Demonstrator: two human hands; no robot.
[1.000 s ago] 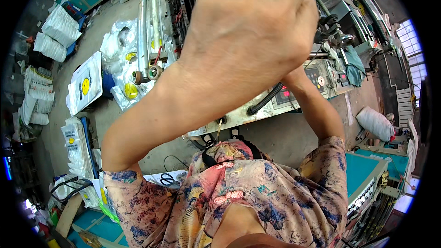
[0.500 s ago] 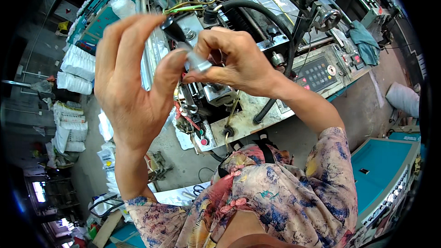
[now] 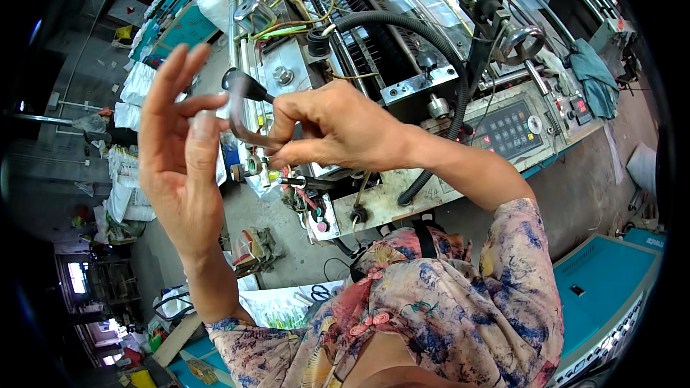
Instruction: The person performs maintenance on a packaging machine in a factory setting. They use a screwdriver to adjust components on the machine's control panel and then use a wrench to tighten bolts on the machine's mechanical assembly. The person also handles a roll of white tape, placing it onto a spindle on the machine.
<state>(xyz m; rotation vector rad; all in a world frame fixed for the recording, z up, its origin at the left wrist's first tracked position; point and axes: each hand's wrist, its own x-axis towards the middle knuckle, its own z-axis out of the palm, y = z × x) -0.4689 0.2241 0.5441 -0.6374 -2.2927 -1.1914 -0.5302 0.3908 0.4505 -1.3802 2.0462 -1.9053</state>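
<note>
My right hand (image 3: 345, 129) is closed in a pinch, thumb against bent fingers. From it a thin, curved, translucent strip (image 3: 238, 121) runs up to the left, smeared by motion, so its kind is unclear. My left hand (image 3: 183, 165) is raised beside the strip's far side, fingers apart and slightly bent. Its index fingertip comes close to the strip; whether they touch I cannot tell. A black, rounded knob on a narrowing stem (image 3: 243, 85) shows between the hands, and the stem disappears behind my right knuckles. Whether my right hand touches it is hidden.
Beyond the hands stands a machine with a keypad panel (image 3: 509, 131), a ribbed black hose (image 3: 402, 20) and a metal handwheel (image 3: 521, 43). A green cloth (image 3: 595, 79) hangs at the right. A teal cabinet (image 3: 611, 280) is at lower right; white packs (image 3: 129, 183) lie on the left.
My left hand has drawn away leftward and lower from my right hand, its fingers closer together. More of the strip shows between them. The whole view has shifted slightly.
</note>
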